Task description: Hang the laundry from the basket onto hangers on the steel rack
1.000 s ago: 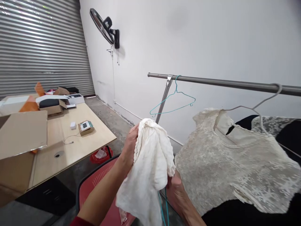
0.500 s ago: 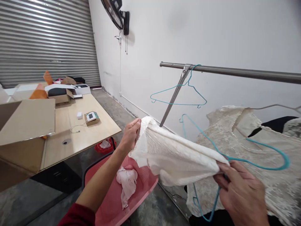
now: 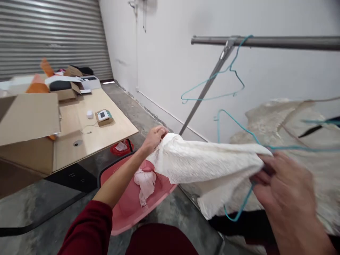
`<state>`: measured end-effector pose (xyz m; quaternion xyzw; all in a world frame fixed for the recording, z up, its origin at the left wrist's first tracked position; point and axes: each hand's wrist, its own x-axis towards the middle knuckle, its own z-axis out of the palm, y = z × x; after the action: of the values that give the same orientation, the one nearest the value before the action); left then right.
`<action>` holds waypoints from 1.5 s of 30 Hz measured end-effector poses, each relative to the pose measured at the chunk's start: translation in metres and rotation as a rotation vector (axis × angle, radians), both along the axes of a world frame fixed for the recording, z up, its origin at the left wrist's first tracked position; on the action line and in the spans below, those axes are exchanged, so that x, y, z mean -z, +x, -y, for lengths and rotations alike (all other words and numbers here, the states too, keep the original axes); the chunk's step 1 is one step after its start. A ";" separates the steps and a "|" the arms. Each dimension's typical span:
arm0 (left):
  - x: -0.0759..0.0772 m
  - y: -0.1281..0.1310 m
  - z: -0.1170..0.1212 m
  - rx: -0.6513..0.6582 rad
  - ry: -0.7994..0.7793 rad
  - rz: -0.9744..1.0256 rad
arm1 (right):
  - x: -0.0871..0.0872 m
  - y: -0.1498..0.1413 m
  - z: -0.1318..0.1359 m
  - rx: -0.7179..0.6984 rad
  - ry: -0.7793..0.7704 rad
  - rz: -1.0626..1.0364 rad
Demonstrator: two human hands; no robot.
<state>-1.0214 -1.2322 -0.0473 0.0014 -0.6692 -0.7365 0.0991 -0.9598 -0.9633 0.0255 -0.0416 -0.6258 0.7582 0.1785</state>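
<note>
A white garment (image 3: 209,166) is stretched between my two hands. My left hand (image 3: 154,137) pinches its left end above a pink laundry basket (image 3: 127,209). My right hand (image 3: 285,193), blurred by motion, grips the garment's right end together with a teal wire hanger (image 3: 233,124). A second teal hanger (image 3: 212,88) hangs empty on the steel rail (image 3: 265,41). A cream lace top (image 3: 300,141) hangs from the rail behind my right hand.
A pale cloth (image 3: 145,180) lies in the pink basket. A wooden table (image 3: 101,136) at the left carries cardboard boxes (image 3: 29,117) and a small device (image 3: 103,115). A roller shutter (image 3: 53,35) closes the back; a small red basket (image 3: 120,147) sits under the table's corner.
The bunched garment has been spread wide between my hands, my right hand moving right and up with the teal hanger. The view has dropped, showing the pink basket and my red sleeve.
</note>
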 end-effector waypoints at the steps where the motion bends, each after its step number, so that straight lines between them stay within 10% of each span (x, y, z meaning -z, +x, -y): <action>1: 0.002 0.002 -0.002 -0.057 -0.064 -0.026 | -0.003 -0.001 0.006 -0.017 -0.032 0.022; 5: 0.013 0.039 -0.022 -0.238 -0.562 -0.338 | -0.010 -0.008 0.030 -0.134 -0.129 0.030; 8: 0.030 0.088 -0.048 -0.028 -0.820 -0.514 | -0.010 -0.012 0.039 -0.166 -0.094 0.019; 16: 0.072 0.110 -0.119 0.125 -1.218 -0.214 | -0.013 -0.015 0.050 -0.174 0.000 -0.038; 23: 0.005 0.086 -0.085 0.252 -0.444 -0.046 | -0.007 -0.030 0.018 -0.155 0.190 -0.066; 30: -0.048 0.066 -0.087 0.337 0.634 0.058 | 0.065 0.008 -0.024 -0.298 0.197 0.062; 35: -0.063 0.067 -0.109 0.447 0.783 0.108 | 0.100 0.033 -0.017 -0.305 0.160 -0.054; 45: -0.080 0.068 -0.137 0.422 0.735 0.078 | 0.102 0.024 -0.012 -0.094 0.217 -0.078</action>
<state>-0.9533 -1.0955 0.0326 -0.0727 -0.3510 -0.9296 -0.0863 -0.9356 -0.9516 -0.0766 0.0371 -0.6978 0.6947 0.1704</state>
